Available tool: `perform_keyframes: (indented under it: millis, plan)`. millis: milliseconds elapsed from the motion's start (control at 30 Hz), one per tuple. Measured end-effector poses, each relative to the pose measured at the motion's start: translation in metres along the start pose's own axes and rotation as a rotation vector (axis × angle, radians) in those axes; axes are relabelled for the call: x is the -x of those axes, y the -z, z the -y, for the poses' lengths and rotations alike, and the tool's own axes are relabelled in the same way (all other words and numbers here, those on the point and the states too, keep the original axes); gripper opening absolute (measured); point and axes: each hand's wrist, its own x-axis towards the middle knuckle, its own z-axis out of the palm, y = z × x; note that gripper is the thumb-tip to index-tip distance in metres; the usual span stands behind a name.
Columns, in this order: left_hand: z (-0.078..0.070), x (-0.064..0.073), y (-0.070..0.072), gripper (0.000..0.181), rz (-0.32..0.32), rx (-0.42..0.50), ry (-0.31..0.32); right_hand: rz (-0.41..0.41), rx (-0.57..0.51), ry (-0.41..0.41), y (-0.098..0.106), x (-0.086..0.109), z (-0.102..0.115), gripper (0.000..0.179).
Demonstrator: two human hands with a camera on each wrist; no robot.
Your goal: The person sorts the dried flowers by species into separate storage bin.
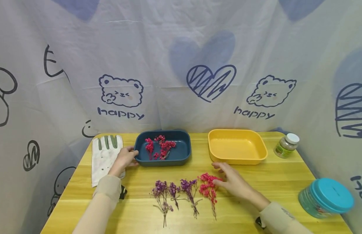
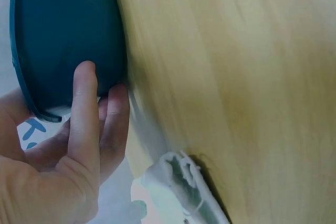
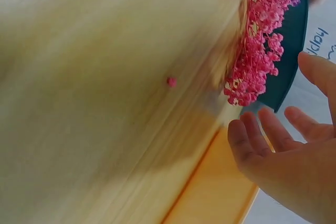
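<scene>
My left hand (image 1: 127,158) grips the left end of a dark blue tray (image 1: 181,161), its fingers along the end wall in the left wrist view. Sprigs of pink dried flowers (image 1: 166,145) lie inside that tray. My right hand (image 1: 234,182), fingers spread and loosely bent, hovers at the right edge of a bunch of pink dried flowers (image 1: 209,189) on the table. In the right wrist view the pink blossoms (image 3: 257,51) show just beyond its fingertips, with nothing in its grasp. Left of that bunch lie three purple dried flower bunches (image 1: 160,190), stems toward me.
A yellow tray (image 1: 237,161) stands at the back right, holding nothing. Beside it is a small jar with a white lid (image 1: 287,145); a larger turquoise-lidded tub (image 1: 327,197) sits at the right edge. A white glove (image 1: 104,159) lies at the left.
</scene>
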Motion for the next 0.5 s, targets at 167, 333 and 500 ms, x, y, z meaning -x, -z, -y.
perform_keyframes:
  millis: [167,333,500]
  plan:
    - [-0.001,0.001,-0.001,0.051,-0.002,-0.003,-0.003,0.034,0.020,-0.023,-0.005,-0.001,0.000,0.064]
    - [0.000,0.000,-0.001,0.051,-0.005,-0.017,-0.010,0.045,0.078,-0.017,-0.010,-0.003,-0.002,0.061]
    - [0.000,0.000,-0.001,0.051,-0.012,-0.004,-0.005,0.054,0.132,-0.026,-0.016,-0.005,-0.002,0.063]
